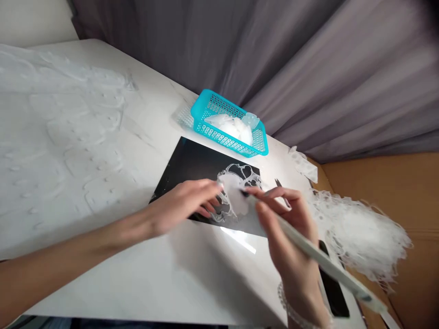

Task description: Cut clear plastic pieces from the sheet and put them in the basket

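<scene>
My right hand [288, 224] is closed around a long, white pen-like tool [308, 249] with a dark tip; its exact kind is unclear. The tip points at a frosted translucent plastic piece [236, 197], blurred by motion. Around this piece runs a clear, lacy plastic frame [252, 174] with curved openings. My left hand [192, 198] reaches in from the left, its fingertips closed at the left edge of the frosted piece. Below both hands lies a glossy black board [192, 160].
Behind the board stands a blue basket [206, 107] holding white pieces. Clear molded plastic sheets [75, 141] cover the table's left side. At right are a heap of lacy plastic scraps [360, 233], a dark phone-like object [334, 288] and a brown cardboard box [384, 183]. A grey curtain [206, 41] hangs behind.
</scene>
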`<state>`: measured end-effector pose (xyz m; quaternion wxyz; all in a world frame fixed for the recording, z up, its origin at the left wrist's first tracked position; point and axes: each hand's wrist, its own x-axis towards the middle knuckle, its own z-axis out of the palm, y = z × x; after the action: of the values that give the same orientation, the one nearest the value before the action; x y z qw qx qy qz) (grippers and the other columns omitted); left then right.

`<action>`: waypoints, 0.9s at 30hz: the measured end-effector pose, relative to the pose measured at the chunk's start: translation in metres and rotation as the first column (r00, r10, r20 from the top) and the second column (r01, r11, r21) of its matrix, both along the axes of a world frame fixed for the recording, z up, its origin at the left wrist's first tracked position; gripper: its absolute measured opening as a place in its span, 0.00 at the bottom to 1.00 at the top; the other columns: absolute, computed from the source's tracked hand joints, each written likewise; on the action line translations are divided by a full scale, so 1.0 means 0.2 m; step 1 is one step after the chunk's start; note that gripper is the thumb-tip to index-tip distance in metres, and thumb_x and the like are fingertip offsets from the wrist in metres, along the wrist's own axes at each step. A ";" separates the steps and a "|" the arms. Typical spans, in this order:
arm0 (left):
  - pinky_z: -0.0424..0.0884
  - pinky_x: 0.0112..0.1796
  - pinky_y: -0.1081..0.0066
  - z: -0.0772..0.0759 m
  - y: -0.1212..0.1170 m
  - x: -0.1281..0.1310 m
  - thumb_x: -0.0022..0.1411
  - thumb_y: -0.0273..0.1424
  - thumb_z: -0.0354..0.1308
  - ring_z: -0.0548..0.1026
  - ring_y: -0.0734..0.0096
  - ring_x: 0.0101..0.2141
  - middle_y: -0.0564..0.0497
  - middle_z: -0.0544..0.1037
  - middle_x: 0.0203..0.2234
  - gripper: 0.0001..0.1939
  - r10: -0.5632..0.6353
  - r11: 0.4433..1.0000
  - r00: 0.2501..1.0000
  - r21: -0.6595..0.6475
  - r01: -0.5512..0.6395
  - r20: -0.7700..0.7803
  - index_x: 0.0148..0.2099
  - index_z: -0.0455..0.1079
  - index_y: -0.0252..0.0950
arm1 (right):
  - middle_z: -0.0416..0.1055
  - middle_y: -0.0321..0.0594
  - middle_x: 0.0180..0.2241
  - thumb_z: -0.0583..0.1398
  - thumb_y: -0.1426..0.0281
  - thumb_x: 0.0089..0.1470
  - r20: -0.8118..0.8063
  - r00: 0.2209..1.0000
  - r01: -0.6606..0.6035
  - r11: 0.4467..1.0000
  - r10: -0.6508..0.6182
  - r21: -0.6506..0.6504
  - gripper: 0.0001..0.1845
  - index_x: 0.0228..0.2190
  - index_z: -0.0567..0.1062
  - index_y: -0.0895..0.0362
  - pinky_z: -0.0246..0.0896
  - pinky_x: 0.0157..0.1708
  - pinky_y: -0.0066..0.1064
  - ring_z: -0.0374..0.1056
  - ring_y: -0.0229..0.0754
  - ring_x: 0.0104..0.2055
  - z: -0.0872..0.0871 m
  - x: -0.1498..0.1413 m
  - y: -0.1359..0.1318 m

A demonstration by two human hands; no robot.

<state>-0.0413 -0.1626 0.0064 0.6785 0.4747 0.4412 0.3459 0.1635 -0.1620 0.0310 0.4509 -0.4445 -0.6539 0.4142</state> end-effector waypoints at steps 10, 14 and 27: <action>0.73 0.38 0.70 -0.12 0.03 -0.03 0.58 0.33 0.67 0.78 0.68 0.38 0.42 0.80 0.45 0.20 0.127 0.927 0.934 -0.375 0.009 0.335 0.52 0.74 0.34 | 0.81 0.44 0.31 0.32 0.36 0.57 0.240 0.963 0.091 0.986 -0.122 0.138 0.48 0.46 0.77 0.52 0.71 0.35 0.43 0.77 0.49 0.32 -0.05 0.10 0.00; 0.72 0.34 0.72 -0.11 0.04 -0.02 0.57 0.29 0.67 0.77 0.70 0.35 0.43 0.80 0.41 0.17 0.164 0.922 0.938 -0.385 -0.036 0.306 0.49 0.74 0.33 | 0.79 0.43 0.29 0.51 0.48 0.64 0.241 0.964 0.117 0.993 -0.112 -0.008 0.26 0.26 0.69 0.54 0.63 0.24 0.33 0.73 0.41 0.26 -0.09 0.11 0.10; 0.63 0.26 0.77 -0.06 0.03 -0.02 0.50 0.36 0.74 0.69 0.79 0.26 0.57 0.73 0.25 0.17 -0.029 0.960 0.984 -0.269 0.077 0.179 0.34 0.68 0.36 | 0.75 0.34 0.31 0.63 0.74 0.56 0.179 0.931 -0.264 0.926 0.318 -0.270 0.20 0.26 0.54 0.52 0.60 0.30 0.28 0.65 0.35 0.30 0.00 0.01 0.08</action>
<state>-0.0450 -0.1557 -0.0061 0.7825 0.3557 0.4115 0.3029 0.1658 -0.1455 0.0301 0.2515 -0.4365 -0.7032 0.5016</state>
